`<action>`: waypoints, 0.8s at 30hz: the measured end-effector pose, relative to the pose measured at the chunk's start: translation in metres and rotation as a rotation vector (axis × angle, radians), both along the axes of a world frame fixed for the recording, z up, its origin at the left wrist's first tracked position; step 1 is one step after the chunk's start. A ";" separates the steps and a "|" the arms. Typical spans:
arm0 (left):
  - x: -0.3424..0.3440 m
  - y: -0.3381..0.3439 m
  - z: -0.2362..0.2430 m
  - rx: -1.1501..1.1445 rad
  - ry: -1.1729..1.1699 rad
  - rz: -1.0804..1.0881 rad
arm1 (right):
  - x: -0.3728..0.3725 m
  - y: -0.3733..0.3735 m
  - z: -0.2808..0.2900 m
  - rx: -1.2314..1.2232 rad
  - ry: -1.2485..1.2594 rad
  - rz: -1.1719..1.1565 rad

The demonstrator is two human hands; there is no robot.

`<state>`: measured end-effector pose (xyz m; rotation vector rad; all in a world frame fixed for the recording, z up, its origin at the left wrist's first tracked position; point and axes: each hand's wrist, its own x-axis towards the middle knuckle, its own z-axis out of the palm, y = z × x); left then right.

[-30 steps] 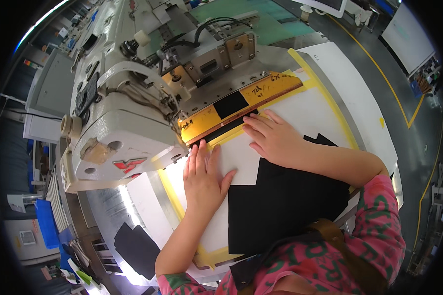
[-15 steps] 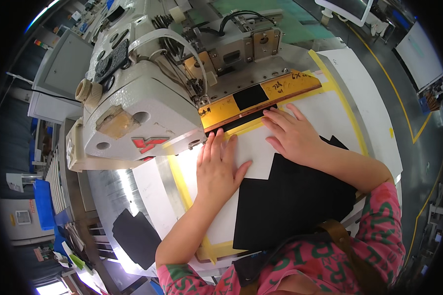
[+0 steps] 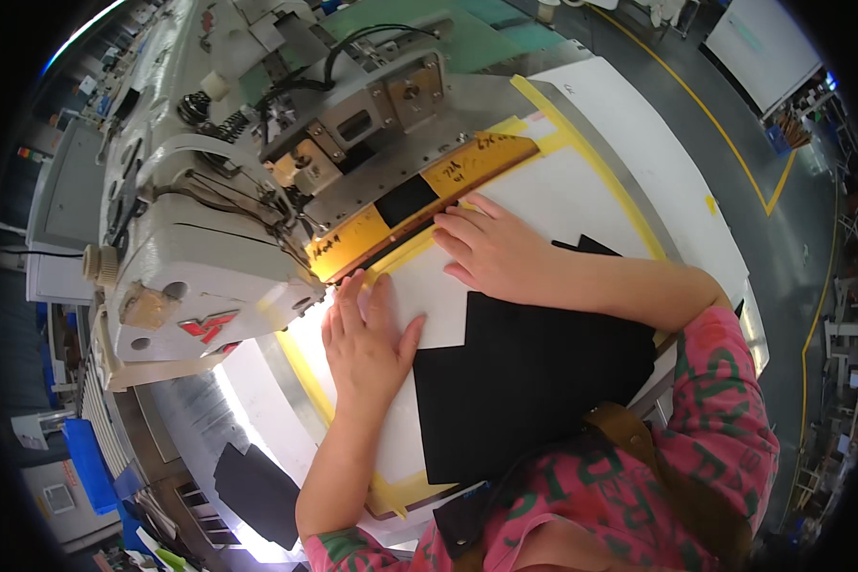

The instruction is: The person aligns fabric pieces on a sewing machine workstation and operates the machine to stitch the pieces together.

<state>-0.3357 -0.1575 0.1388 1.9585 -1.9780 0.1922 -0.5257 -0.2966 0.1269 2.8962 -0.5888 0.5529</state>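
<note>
My left hand (image 3: 362, 351) lies with fingers stretched and spread, its fingertips at the left end of a yellow clamp plate (image 3: 462, 173) with a brown front edge. Farther right, my right hand (image 3: 491, 250) rests flat, fingertips touching that edge. Between the two hands a narrow black fabric strip (image 3: 391, 250) shows along the front of the plate; how far it runs underneath is hidden. Beneath my right forearm a large black fabric piece (image 3: 534, 381) is spread on a white board (image 3: 436, 310) bordered with yellow tape.
A white sewing machine (image 3: 200, 276) stands close to the left of my left hand, its lamp lighting the board. Metal clamp mechanics (image 3: 362, 129) rise behind the plate. More dark fabric pieces (image 3: 255, 491) lie at the lower left. A grey floor with yellow lines (image 3: 705, 119) is at the right.
The view has turned, so the machine, the plate and both hands appear farther left. Both hands stay at the plate's edge; my left fingers look slightly more spread.
</note>
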 end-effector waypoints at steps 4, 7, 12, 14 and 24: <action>0.002 -0.004 0.002 -0.069 0.038 -0.023 | -0.020 -0.011 0.041 0.241 -0.085 0.141; 0.010 -0.001 -0.001 -0.085 0.054 -0.001 | -0.042 0.006 0.078 0.710 0.211 0.175; 0.005 -0.006 -0.001 -0.119 0.098 -0.063 | -0.068 0.031 0.065 0.542 0.301 0.165; 0.005 -0.005 -0.003 -0.135 0.103 -0.084 | -0.061 0.022 0.066 0.939 0.482 0.146; 0.002 -0.001 -0.003 -0.190 0.142 -0.232 | -0.040 0.043 0.054 0.779 0.375 0.333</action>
